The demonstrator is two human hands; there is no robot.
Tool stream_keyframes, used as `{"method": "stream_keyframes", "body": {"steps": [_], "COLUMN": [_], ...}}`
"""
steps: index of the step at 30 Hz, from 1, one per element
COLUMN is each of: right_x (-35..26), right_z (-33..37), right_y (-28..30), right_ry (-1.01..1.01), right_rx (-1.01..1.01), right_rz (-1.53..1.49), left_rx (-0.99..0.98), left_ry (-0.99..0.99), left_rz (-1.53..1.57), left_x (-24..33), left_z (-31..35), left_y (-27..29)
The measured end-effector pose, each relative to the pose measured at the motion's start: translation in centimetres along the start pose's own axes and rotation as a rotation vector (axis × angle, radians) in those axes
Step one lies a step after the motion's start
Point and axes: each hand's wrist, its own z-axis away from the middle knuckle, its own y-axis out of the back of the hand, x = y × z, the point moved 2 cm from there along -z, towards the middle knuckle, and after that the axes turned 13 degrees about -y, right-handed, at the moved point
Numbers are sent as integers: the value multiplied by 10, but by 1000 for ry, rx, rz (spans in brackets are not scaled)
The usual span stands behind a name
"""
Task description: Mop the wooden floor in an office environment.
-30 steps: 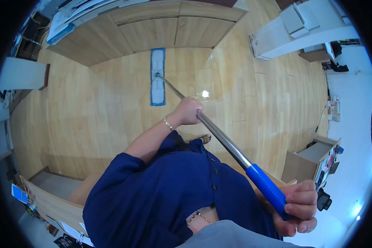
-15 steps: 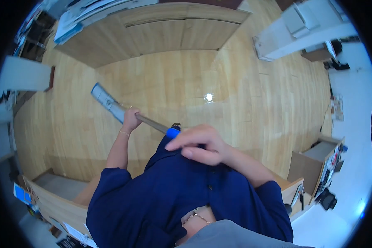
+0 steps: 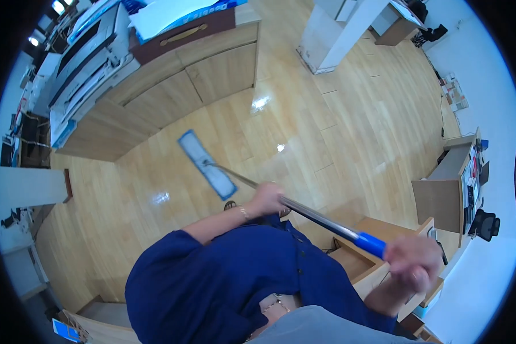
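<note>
A flat mop [image 3: 321, 217] slants across the view from upper left to lower right, its metal pole ending in a blue grip. My left hand [image 3: 268, 198] is wrapped round the pole at its lower middle, in front of my body. Out to the right, my right hand [image 3: 414, 259] closes round the end of the blue grip; it is somewhat blurred. The mop head [image 3: 205, 163], a long pale pad with blue edges, lies flat on the wood floor [image 3: 292, 172] ahead of my feet.
Ahead to the left stands a wooden cabinet [image 3: 160, 103] carrying a printer [image 3: 89, 63] and a brown box [image 3: 183, 37]. A white pillar [image 3: 327, 43] rises beyond. Desks stand at right [image 3: 438, 198] and behind me, with an open drawer [image 3: 350, 266] near my right side. Another pillar [image 3: 31, 186] is at left.
The mop head has moved right and turned. My right hand has swung out to the right with the grip, and my left hand has moved right along with the pole. The view has turned.
</note>
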Motion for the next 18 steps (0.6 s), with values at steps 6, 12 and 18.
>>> {"method": "stream_keyframes", "body": {"steps": [6,12,18], "right_x": [-28,-4,83], "right_z": [80,96,48], "right_y": [80,132,154], "right_ry": [122,118,179], "right_rx": [90,173,390], "right_rz": [159,178,214], "left_rx": [-291,-574,-615], "left_ry": [-289,-548,-516], "left_rz": [84,237,21], "left_x": [65,73,-8], "left_z": [-148,-251,-328], "left_y": [-95,-153,-151]}}
